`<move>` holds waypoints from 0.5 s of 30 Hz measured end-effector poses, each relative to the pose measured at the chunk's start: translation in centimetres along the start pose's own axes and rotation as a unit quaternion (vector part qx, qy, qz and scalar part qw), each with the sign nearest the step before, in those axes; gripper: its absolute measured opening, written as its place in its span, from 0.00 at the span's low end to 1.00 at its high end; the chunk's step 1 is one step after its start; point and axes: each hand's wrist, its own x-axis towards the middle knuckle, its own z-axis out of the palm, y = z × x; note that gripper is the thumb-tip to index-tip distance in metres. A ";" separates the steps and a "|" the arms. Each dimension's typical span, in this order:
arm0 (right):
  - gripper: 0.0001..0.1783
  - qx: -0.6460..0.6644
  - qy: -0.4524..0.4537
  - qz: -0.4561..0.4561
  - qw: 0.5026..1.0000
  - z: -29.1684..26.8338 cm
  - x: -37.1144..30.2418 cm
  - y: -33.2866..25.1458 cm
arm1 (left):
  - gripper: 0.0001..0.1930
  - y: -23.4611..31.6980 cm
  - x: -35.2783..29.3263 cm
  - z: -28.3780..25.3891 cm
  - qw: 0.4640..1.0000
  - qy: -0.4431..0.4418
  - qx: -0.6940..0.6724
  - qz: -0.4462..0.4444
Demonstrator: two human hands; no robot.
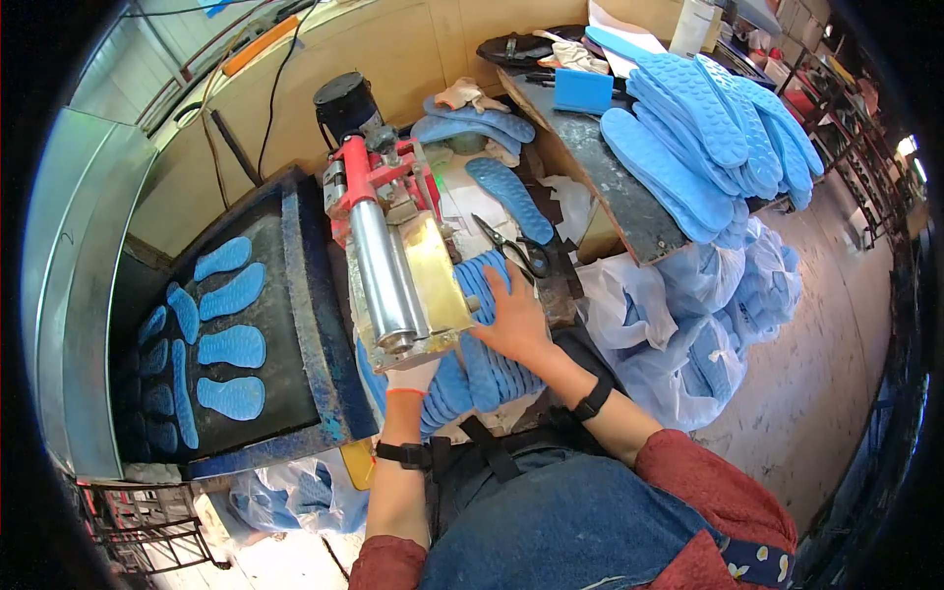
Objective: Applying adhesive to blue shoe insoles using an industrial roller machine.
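Note:
My right hand [513,323] rests with fingers apart against a row of blue insoles [482,369] packed side by side in front of me. Just left of it stands a roller machine with a shiny metal roller [386,275], a red frame [359,177] and a yellowish metal plate [433,270]. My left hand [413,377] reaches in at the machine's near end, beside the insoles. Its fingers are hidden by the machine, so what it touches does not show. Black-handled scissors [511,246] lie beyond my right hand, near a single blue insole [509,200].
On the left, several blue insoles [232,346] lie spread on a dark conveyor belt [280,383] beside a metal housing [84,285]. A pile of insoles [688,138] covers a dark side table [629,211] at right. Plastic bags of insoles [688,369] stand below it.

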 end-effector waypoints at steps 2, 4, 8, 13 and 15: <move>0.45 0.050 0.038 -0.024 0.998 0.2 0.8 1.7 | 0.32 1.1 0.0 -0.3 0.997 0.029 0.074 -0.011; 0.42 0.095 0.071 -0.045 0.992 0.2 1.5 4.0 | 0.31 1.5 -0.3 -0.5 0.995 0.018 0.102 -0.017; 0.19 0.190 0.123 0.041 0.973 0.7 4.6 8.8 | 0.30 0.6 -0.9 0.2 0.997 -0.001 0.070 -0.028; 0.13 0.116 0.060 0.046 0.990 1.4 6.6 11.1 | 0.30 -0.8 -1.1 1.5 0.974 0.035 0.223 -0.031; 0.10 0.090 -0.015 0.056 0.994 0.7 7.4 11.3 | 0.31 -0.7 -1.0 1.3 0.924 0.056 0.379 -0.005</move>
